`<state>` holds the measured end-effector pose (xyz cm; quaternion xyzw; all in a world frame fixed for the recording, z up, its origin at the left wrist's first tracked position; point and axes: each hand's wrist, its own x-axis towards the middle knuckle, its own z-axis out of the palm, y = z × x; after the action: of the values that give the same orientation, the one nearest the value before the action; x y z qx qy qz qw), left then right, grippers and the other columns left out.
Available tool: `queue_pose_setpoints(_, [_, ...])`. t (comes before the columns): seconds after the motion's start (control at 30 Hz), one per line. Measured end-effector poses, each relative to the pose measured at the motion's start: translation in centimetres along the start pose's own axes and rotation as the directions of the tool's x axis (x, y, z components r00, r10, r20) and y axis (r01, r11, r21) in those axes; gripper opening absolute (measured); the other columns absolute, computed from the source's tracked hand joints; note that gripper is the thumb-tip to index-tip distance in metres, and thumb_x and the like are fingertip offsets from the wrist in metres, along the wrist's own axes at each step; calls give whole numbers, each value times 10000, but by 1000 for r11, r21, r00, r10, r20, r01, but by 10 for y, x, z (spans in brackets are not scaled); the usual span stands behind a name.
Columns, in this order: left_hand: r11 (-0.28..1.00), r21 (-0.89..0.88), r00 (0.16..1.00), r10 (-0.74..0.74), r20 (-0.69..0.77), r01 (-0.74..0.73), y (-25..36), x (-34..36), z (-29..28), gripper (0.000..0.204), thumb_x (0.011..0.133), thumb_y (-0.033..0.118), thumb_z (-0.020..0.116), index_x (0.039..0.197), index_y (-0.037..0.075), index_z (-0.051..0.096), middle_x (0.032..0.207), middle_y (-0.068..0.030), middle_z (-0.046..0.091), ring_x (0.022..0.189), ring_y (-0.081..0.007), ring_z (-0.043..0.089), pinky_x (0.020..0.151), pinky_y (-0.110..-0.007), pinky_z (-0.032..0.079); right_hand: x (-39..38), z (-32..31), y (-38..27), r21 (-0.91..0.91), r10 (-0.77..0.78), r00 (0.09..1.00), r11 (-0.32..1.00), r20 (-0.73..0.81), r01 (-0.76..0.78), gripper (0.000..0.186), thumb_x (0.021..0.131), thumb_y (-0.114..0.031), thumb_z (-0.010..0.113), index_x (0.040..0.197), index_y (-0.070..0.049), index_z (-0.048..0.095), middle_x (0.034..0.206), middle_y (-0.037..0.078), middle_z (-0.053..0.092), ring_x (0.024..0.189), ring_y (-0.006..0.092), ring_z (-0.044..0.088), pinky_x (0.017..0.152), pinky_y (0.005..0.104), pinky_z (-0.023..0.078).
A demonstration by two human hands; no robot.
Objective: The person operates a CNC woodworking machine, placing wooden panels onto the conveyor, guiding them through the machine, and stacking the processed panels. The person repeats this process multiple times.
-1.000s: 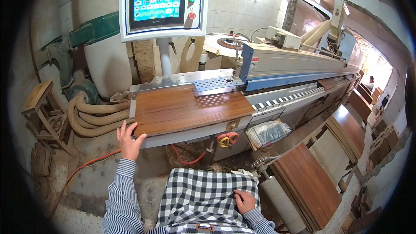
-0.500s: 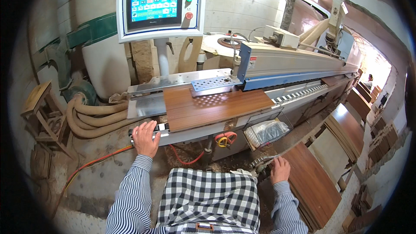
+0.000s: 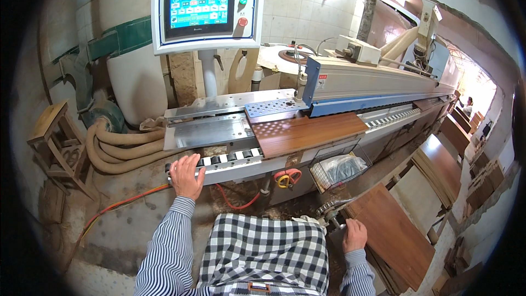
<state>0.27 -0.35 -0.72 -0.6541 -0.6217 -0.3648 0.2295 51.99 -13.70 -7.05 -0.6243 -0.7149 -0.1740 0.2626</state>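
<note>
My left hand rests, fingers apart, on the left end of a roller rail at the machine's front. A brown wood-grain board lies on the machine to its right, under a perforated blue plate, beside bare metal plates. Low at the right, my right hand has its fingers curled on the left edge of the top brown board on a stack. My checked apron is between my forearms.
A control panel stands above the machine. Hoses and a wooden stand are at left. A wire basket hangs at the front. More boards are stacked right. A person is in the far doorway.
The board on the machine has moved right, away from my left hand, uncovering metal plates and rollers. My right hand has moved from the apron to the stack, whose top board has shifted.
</note>
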Motion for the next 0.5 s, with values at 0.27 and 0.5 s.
queue_pose_setpoints(0.27, [1000,-1,1000,-12,12,12,-2,-1,1,433,853,290,631,1241,110,561,1245,-42,575,1204,-232,464,1070,-452,258,-74,-23,9,731,770,260,-357,583,-581,403,855,-469,627,924,-72,639,733,50,676,637,147,622,573,282,497])
queue_pose_setpoints(0.5, [1000,-7,1000,-1,-5,1,0,0,0,437,847,289,635,1237,106,561,1239,-41,577,1200,-233,467,1069,-453,260,-115,-12,53,850,869,63,-461,490,-253,340,812,-456,711,832,-134,602,654,-3,643,538,79,581,481,229,458])
